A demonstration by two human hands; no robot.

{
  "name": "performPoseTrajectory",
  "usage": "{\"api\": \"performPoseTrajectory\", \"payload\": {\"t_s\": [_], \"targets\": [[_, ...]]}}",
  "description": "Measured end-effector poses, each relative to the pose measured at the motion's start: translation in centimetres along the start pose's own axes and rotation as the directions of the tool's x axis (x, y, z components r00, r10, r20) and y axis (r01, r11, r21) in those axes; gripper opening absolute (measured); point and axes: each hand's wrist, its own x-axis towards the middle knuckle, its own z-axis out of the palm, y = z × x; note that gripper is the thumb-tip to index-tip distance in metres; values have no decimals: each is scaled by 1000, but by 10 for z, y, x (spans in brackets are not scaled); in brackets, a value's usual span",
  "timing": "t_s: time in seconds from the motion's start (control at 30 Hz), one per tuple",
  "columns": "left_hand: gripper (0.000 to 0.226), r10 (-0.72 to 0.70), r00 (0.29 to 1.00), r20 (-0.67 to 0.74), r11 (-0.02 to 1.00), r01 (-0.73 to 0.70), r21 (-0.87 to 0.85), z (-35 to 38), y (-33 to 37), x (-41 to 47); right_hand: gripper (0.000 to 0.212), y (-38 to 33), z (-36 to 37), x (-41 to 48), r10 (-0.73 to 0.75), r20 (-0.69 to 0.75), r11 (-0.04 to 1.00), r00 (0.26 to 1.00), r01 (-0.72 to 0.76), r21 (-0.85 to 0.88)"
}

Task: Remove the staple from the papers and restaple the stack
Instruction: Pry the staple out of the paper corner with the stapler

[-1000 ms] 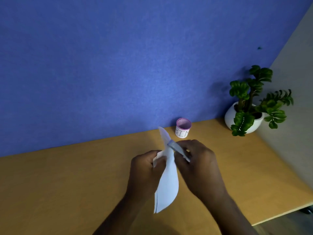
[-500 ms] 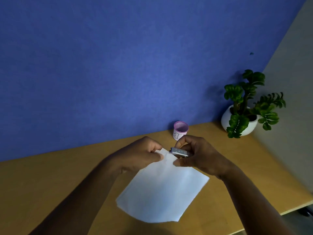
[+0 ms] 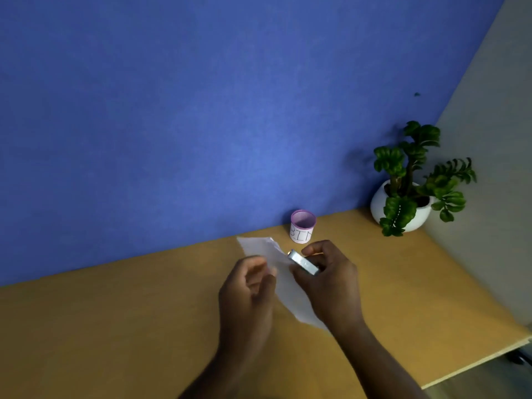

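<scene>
A white stack of papers (image 3: 272, 252) is held above the wooden desk (image 3: 115, 326), tilted so that it shows almost edge-on between my hands. My left hand (image 3: 247, 292) pinches the papers' left edge with thumb and fingers; that hand is blurred. My right hand (image 3: 331, 280) grips a small silver stapler (image 3: 303, 262) against the papers' upper right edge. The lower part of the papers runs behind my right hand. No staple can be made out.
A small white cup with a purple rim, marked BIN (image 3: 302, 228), stands at the back by the blue wall. A potted green plant (image 3: 403, 208) sits in the back right corner. The desk's right edge (image 3: 475, 367) runs diagonally.
The papers have turned from hanging broad and flat to nearly edge-on. My left hand has dropped and rotated palm-inward. My right hand and the stapler stay at the papers' top.
</scene>
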Motion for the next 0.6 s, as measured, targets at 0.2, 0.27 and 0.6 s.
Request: {"api": "performPoseTrajectory", "payload": {"t_s": [0.2,0.27,0.6], "targets": [[24,-340,929,143,769,363,-526,6,-1,-4,33,-9,28,-34,-129,44,986,991,133,-104],[29,-355,920,167,726,384,-571,-2,0,-2,35,-8,31,-37,-117,59,988,991,122,-94],[21,-423,899,114,774,424,-470,-5,-12,5,16,1,30,-44,-126,120,991,985,129,-24]]}}
